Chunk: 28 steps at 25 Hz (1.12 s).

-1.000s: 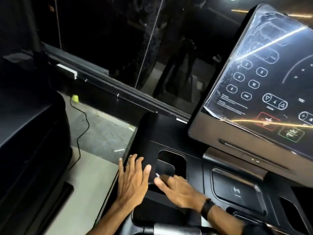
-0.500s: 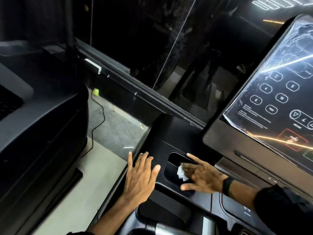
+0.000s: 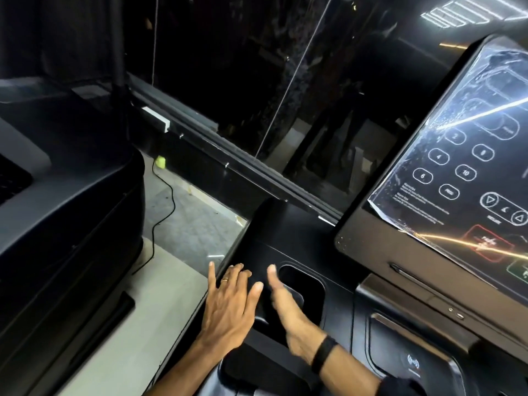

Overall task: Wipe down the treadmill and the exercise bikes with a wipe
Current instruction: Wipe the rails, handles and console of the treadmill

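Note:
The black treadmill console [image 3: 274,232] fills the lower right, with a recessed cup holder [image 3: 310,281] in its left wing. My left hand [image 3: 228,307] rests flat on the console's left edge, fingers spread, a ring on one finger. My right hand [image 3: 288,310], blurred and wearing a black wristband, lies with straight fingers on the rim just left of the cup holder, close to my left hand. No wipe shows; it may be hidden under the right palm. The touch panel [image 3: 457,172], covered in plastic film, stands at the right.
A second black machine [image 3: 71,224] stands to the left across a strip of pale floor [image 3: 128,324]. A black cable [image 3: 168,201] runs over the floor to a yellow-green plug [image 3: 160,162]. A dark glass wall [image 3: 228,81] is behind. A wireless charging pad [image 3: 411,361] sits at the lower right.
My right hand came out of the cup holder and slid left toward my left hand; the white wipe seen before is out of sight. The left hand stayed put.

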Tool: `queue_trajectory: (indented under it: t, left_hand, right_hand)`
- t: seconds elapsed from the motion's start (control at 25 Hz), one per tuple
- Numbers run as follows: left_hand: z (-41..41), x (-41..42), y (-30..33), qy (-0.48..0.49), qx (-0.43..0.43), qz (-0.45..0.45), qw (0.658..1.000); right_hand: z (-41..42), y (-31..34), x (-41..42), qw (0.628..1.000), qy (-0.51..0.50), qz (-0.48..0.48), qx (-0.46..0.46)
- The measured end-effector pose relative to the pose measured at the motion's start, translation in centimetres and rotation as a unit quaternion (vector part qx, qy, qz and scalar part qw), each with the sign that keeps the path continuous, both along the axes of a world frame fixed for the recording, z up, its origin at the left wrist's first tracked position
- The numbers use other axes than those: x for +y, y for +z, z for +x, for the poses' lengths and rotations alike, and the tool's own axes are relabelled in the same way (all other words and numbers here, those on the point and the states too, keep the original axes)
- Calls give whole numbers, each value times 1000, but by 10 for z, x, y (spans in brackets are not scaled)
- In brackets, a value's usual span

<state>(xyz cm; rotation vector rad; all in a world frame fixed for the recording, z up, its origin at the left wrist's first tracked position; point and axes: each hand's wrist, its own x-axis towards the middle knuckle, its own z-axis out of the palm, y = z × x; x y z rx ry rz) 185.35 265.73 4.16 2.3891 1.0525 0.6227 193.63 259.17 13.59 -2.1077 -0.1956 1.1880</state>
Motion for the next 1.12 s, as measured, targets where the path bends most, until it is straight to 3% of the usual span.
queue_trajectory:
  t: [0.08,0.16,0.24,0.28,0.36,0.44,0.48,0.56,0.72,0.8,0.92,1.04,1.12]
  left_hand:
    - [1,2,-1,0,-11,-1,1000]
    - [1,4,-2,-4,-25,-3,1000]
    - [1,3,-2,-9,-30,-9,999]
    - [1,3,-3,-12,-31,-13,999]
    - [0,4,-5,-15,-27,-20,999]
    - [1,4,-4,-17,-17,-23,999]
    - [1,4,-4,-17,-13,-25,999]
    - [-1,4,-3,-20,-13,-21,999]
    - [-1,5,-3,-22,-13,-16,1000]
    - [0,4,-4,-23,-8,-14,1000]
    - [1,5,-4,-23,-7,-3,1000]
    - [0,5,-3,-19,-9,0,1000]
    - [-1,5,-3,-21,-6,-8,1000]
  right_hand:
    - [17,-3,24,957,-183,161,160]
    - [52,1,35,827,-400,299,258]
    - [79,9,40,714,-540,353,273]
    - [80,18,41,702,-562,359,251]
    - [68,7,46,799,-479,321,169]
    - [48,-11,44,912,-314,239,108]
    - [40,-17,41,945,-236,206,96]
    - [32,-20,33,971,-141,164,105]
    - [45,-26,14,990,-58,123,39]
    - [47,-25,4,995,72,37,-65]
    - [44,-25,-7,947,261,-122,-144]
    - [50,-27,-15,932,320,-150,-83]
    - [54,-25,-13,909,361,-159,-136]
